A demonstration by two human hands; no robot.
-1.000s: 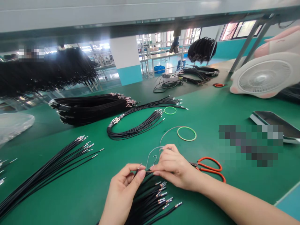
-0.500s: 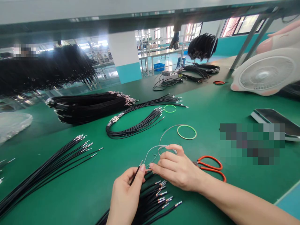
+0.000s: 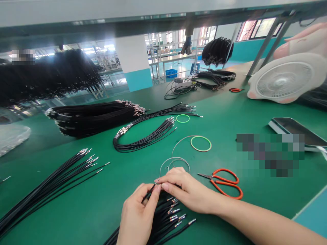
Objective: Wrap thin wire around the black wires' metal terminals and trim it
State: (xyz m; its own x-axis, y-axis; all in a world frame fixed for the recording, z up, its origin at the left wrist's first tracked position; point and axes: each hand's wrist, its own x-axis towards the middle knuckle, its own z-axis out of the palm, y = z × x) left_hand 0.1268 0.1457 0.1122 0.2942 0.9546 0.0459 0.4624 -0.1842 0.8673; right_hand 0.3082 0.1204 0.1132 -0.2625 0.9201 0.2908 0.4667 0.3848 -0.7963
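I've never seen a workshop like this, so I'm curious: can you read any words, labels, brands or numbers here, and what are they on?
No words, brands or numbers can be read.
The small box at the far end of the green bench may have markings, but they are too small to read.
The orange-handled scissors, white fan and blue crate show nothing legible.
A pixelated patch hides part of the bench.

Orange-handled scissors (image 3: 224, 183) lie open on the green workbench mat (image 3: 230, 115), a white desk fan (image 3: 283, 80) stands towards its far right, and a blue plastic crate (image 3: 171, 73) shows further off beside a white-and-teal pillar (image 3: 131, 58)
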